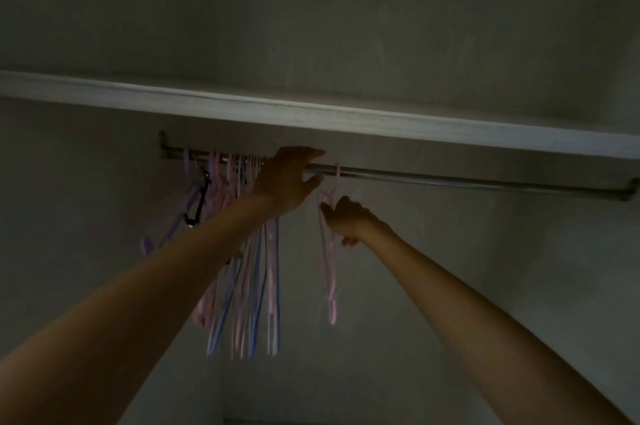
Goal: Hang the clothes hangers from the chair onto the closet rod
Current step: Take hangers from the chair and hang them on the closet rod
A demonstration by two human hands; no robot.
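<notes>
A metal closet rod (450, 179) runs across the dim closet under a white shelf. Several pink, purple and blue hangers (254, 286) hang bunched on its left part. A single pink hanger (330, 272) has its hook over the rod just right of the bunch. My right hand (346, 220) grips this hanger near its neck, below the rod. My left hand (291, 178) is raised at the rod between the bunch and the pink hanger, fingers spread around the rod without closing on it.
The white shelf (346, 119) sits close above the rod. A black clip or strap (201, 199) hangs among the left hangers. The rod's right stretch up to its wall bracket (628, 190) carries nothing. Grey closet walls surround everything.
</notes>
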